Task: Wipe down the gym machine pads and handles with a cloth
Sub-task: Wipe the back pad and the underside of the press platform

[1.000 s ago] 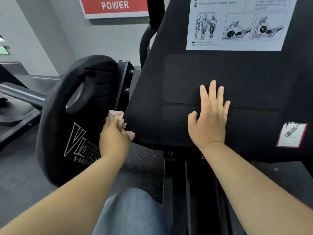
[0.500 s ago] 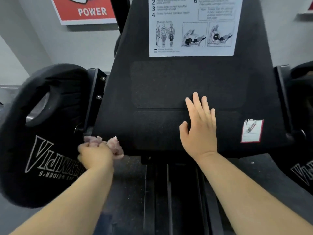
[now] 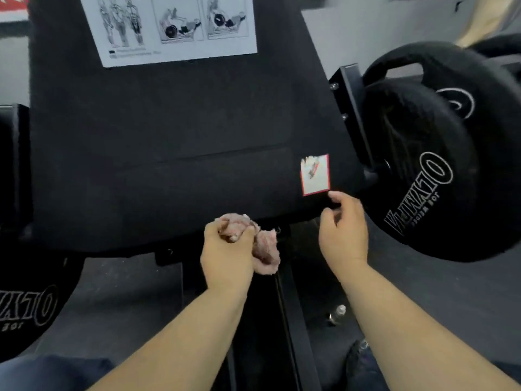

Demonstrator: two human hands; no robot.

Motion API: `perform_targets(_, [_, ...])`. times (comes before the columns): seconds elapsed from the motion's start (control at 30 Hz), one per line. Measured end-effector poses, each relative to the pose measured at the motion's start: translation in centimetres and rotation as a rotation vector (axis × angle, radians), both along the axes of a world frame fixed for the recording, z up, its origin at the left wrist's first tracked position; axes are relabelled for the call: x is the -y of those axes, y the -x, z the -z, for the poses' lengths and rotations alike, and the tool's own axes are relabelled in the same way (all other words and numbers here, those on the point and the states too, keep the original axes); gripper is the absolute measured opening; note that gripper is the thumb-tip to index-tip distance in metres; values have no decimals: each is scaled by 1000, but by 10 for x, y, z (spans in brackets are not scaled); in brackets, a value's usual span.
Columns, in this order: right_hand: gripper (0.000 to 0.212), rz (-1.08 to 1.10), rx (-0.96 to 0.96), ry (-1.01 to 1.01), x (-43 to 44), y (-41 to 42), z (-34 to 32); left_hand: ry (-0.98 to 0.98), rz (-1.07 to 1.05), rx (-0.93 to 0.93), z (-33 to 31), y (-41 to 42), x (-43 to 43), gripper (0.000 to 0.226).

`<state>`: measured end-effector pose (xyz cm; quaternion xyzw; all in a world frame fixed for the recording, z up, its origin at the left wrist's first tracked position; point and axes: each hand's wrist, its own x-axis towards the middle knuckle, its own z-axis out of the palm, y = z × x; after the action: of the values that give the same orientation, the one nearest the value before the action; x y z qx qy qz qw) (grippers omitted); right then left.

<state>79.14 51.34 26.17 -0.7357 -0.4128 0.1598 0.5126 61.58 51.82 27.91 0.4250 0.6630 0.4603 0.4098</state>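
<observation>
Head view: left hand (image 3: 227,251) fisted around cloth (image 3: 266,252) by pad (image 3: 169,136) edge; right hand (image 3: 342,232) loosely curled, empty.

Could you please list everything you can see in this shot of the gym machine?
Machine pad: one, black, centre.
Instruction sheet: one, white, top of the pad.
Sticker: one, white with red border, pad's lower right.
Weight plates: two, black with white lettering, right of the pad and lower left.
Bottle: one, small, seemingly clear, on the floor.
Cloth: one, pinkish, bunched in the left hand.
Left hand: grips the cloth at the pad's lower edge.
Right hand: loosely curled, by the pad's lower right corner.
</observation>
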Motion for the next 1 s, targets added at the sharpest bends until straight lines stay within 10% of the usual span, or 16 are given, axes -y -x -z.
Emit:
perform_targets(0.2, [25, -404, -1154, -56, 20, -14, -8, -144, 514, -104, -4, -69, -3, 23])
perform_targets(0.43, [25, 402, -1050, -399, -20, -56, 5, -546, 601, -588, -13, -51, -39, 34])
perform_targets(0.63, [22, 83, -1020, -145, -11, 0, 35, -719, 685, -865, 7, -42, -52, 29])
perform_targets(0.8, [21, 284, -1042, -348, -21, -44, 27, -675, 737, -790, 22, -37, -47, 34])
perform_targets(1.0, [25, -243, -1057, 84, 16, -32, 47, -412, 971, -734, 56, -68, -17, 77])
